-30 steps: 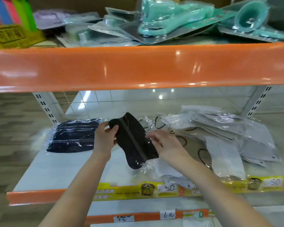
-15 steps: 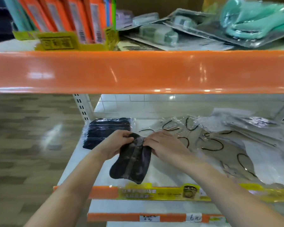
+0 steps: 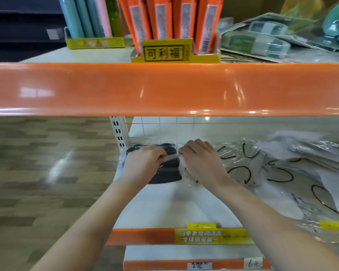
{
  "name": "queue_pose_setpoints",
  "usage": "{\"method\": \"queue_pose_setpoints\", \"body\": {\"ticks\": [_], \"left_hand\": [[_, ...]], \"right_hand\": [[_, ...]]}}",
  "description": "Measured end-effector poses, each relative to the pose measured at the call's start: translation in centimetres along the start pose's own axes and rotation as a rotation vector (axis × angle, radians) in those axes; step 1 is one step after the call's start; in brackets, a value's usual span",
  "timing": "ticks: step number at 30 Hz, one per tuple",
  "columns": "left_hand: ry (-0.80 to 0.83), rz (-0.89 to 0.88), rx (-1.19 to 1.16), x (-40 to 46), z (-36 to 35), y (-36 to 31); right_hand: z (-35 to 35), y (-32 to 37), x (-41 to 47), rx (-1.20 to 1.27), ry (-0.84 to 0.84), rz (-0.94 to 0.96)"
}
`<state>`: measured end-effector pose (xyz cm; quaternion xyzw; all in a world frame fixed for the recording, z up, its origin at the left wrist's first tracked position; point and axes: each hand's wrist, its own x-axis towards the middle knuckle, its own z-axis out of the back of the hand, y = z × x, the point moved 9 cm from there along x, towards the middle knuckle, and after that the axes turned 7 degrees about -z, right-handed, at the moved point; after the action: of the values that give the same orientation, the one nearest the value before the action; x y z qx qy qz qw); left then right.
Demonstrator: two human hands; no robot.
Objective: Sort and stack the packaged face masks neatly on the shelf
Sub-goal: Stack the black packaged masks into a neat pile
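A black packaged mask (image 3: 165, 173) is set on the black stack (image 3: 145, 148) at the shelf's (image 3: 164, 208) left rear. It is pinched at its top edge by the left hand (image 3: 145, 161) and right hand (image 3: 200, 161). The grey masks (image 3: 272, 173) are judged unsorted, loosely heaped at right.

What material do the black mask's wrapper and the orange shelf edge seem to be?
Black mask's wrapper: thin clear plastic film, apparently; it crinkles and glints. Orange shelf edge: glossy, with sharp light reflections, probably painted metal or plastic; which one cannot be told.
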<state>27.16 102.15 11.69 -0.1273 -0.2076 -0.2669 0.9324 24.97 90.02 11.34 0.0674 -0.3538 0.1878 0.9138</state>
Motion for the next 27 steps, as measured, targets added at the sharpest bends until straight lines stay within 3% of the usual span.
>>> {"method": "queue_pose_setpoints", "body": {"ticks": [3, 5, 12, 17, 27], "left_hand": [[-0.315, -0.201, 0.122, -1.5, 0.9, 0.7], [-0.345, -0.220, 0.134, -2.5, 0.0, 1.8], [-0.046, -0.218, 0.097, -5.9, -6.3, 3.1], [0.024, -0.157, 0.063, -7.8, -7.8, 3.5], [0.130, -0.041, 0.117, -8.6, -9.3, 5.0]], "right_hand": [[-0.1, 1.1, 0.2, 0.025, -0.123, 0.004], [-1.4, 1.3, -0.4, 0.047, -0.141, -0.018], [-8.5, 1.5, -5.6, 0.079, 0.198, -0.193], [-9.8, 1.5, -6.8, 0.138, 0.325, -0.295], [-9.5, 3.3, -6.6, 0.081, 0.265, -0.273]]}}
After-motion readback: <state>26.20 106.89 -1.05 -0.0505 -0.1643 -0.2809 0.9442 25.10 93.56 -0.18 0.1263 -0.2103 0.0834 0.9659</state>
